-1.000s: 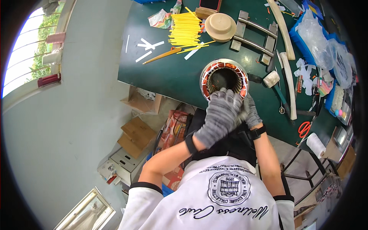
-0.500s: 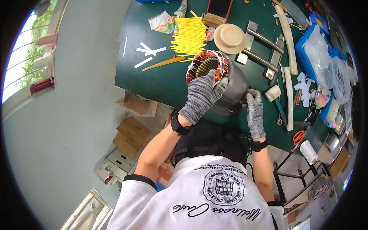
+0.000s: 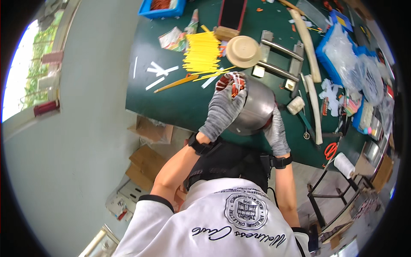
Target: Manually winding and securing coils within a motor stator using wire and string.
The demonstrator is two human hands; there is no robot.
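Between my hands is a motor stator point(image 3: 256, 107), a grey metal cylinder tilted on its side above the near edge of the green table. Red-brown windings laced with white cord point(image 3: 236, 83) stick out of its left end. My left hand point(image 3: 226, 105), in a grey knit glove, is closed round that winding end, thumb over the coils. My right hand point(image 3: 276, 132), gloved alike, grips the stator's right end from the near side; its fingertips are partly hidden behind the housing. A bit of red-brown shows beside the right fingers.
Beyond the stator lie yellow sticks point(image 3: 202, 53), a beige round dish point(image 3: 243, 52) and a metal frame with two bars point(image 3: 280, 50). A pointed wooden strip point(image 3: 175, 83) lies left. Rightward are a mallet point(image 3: 296, 106), red-handled scissors point(image 3: 330, 150), a thread spool point(image 3: 344, 165) and a blue bin point(image 3: 323, 55).
The stator has turned, so its open winding end shows less and its metal side more. My right hand has closed onto its right end. The whole view has shifted slightly.
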